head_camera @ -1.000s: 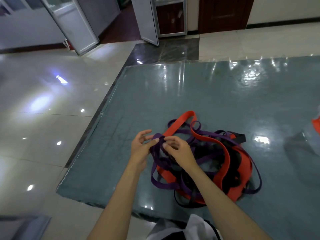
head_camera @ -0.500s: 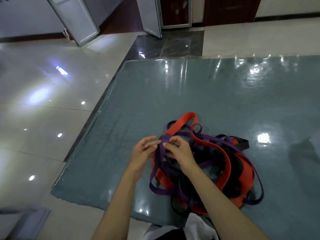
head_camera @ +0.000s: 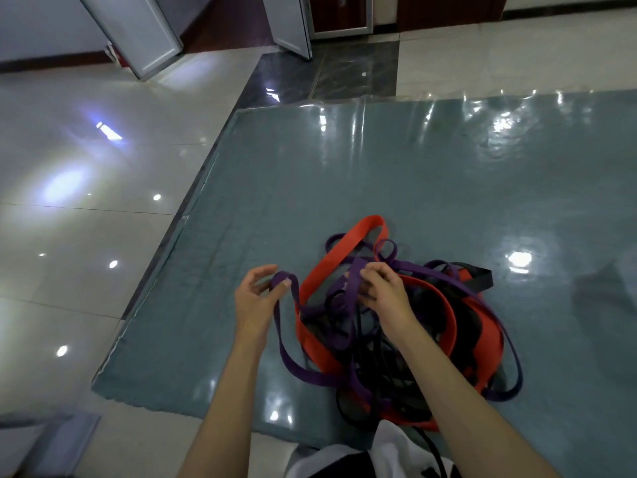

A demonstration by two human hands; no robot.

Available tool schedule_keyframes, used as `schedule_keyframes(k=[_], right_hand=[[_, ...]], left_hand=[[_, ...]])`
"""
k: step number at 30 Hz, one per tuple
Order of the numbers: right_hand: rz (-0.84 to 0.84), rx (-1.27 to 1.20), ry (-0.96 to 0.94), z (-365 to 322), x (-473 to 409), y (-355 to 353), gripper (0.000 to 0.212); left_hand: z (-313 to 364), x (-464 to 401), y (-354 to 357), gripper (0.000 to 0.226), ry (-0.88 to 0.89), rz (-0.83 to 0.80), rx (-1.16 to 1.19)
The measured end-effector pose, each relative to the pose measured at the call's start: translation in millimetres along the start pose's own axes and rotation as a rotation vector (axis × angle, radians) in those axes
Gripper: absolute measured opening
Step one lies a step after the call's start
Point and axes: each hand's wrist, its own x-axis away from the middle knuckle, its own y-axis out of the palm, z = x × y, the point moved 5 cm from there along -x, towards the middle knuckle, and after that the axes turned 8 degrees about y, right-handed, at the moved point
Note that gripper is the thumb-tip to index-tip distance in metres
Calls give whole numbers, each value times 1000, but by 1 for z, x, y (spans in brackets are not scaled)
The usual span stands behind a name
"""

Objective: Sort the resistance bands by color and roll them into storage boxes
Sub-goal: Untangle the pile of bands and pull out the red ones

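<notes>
Purple band (head_camera: pixel 287 343): left hand (head_camera: pixel 256 300) pinches one loop, right hand (head_camera: pixel 382 291) fingers clamp another; spreading it, apparently, free of the tangled pile (head_camera: pixel 413 339).

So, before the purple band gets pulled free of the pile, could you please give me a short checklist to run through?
1. Left hand grips the narrow purple rubber band: ok.
2. Right hand pinches purple band: ok.
3. Purple band free of the wide red rubber band and thin black bands: not ok, tangled.
4. Storage box in view: not ok.
5. Bare space on the shiny teal floor mat: ok.
</notes>
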Motion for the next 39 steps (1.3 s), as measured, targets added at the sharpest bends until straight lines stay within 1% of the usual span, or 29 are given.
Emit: schedule_keyframes(k=[4, 8, 10, 12, 13, 14, 16, 18, 19, 21, 22, 23, 24, 25, 27, 28, 30, 31, 32, 34, 35, 37, 39], right_hand=[[28, -45, -12, -4, 1, -14, 10], [41, -59, -9, -2, 2, -21, 5], [34, -45, -14, -1, 3, -22, 5], [28, -28, -25, -1, 5, -21, 5], [26, -21, -33, -1, 7, -21, 5], [20, -14, -41, -1, 9, -19, 7], [-10, -7, -50, -1, 13, -14, 11], [-47, -15, -60, -1, 17, -7, 11], [-65, -21, -66, -2, 19, -4, 10], [-87, -13, -88, -5, 24, -1, 10], [-91, 1, -102, -6, 27, -1, 11], [-91, 16, -116, -7, 30, -1, 12], [-87, 27, -127, -8, 33, -2, 12], [-77, 30, -134, -8, 35, -4, 12], [-54, 15, -141, -8, 41, -7, 11], [-43, 2, -145, -7, 43, -10, 12], [-16, -25, -155, -7, 47, -16, 13], [2, -39, -161, -7, 49, -19, 14], [22, -55, -168, -8, 50, -24, 14], [58, -112, -189, -10, 52, -33, 15], [74, -154, -204, -12, 52, -37, 15], [111, -218, -242, -15, 50, -47, 14], [152, -215, -280, -15, 48, -55, 11]], left_hand=[[-6, -1, -16, 33, 0, 43, -44], [-9, 1, -26, 24, 27, 45, -201], [-14, 3, -30, 22, 38, 18, -337], [-17, 5, -31, 25, 91, -24, -544], [-18, 6, -28, 27, 117, -59, -592], [-17, 6, -22, 29, 131, -113, -587], [-15, 10, -1, 35, 148, -272, -532], [-17, 17, 21, 37, 143, -438, -539], [-21, 19, 29, 32, 112, -497, -590], [-36, 21, 33, 10, -49, -583, -770], [-44, 24, 32, 9, -135, -627, -865], [-54, 27, 31, 19, -202, -663, -929], [-62, 31, 29, 26, -260, -658, -937], [-67, 35, 28, 32, -304, -621, -902], [-73, 41, 26, 46, -338, -490, -803], [-74, 43, 26, 46, -330, -428, -767], [-74, 44, 26, 24, -315, -331, -676], [-75, 45, 26, 18, -323, -297, -623], [-75, 47, 27, 23, -338, -267, -558], [-76, 52, 24, 45, -408, -191, -370], [-79, 54, 20, 52, -448, -154, -276], [-86, 57, 11, 56, -511, -95, -138], [-89, 60, 3, 59, -534, -61, -13]])
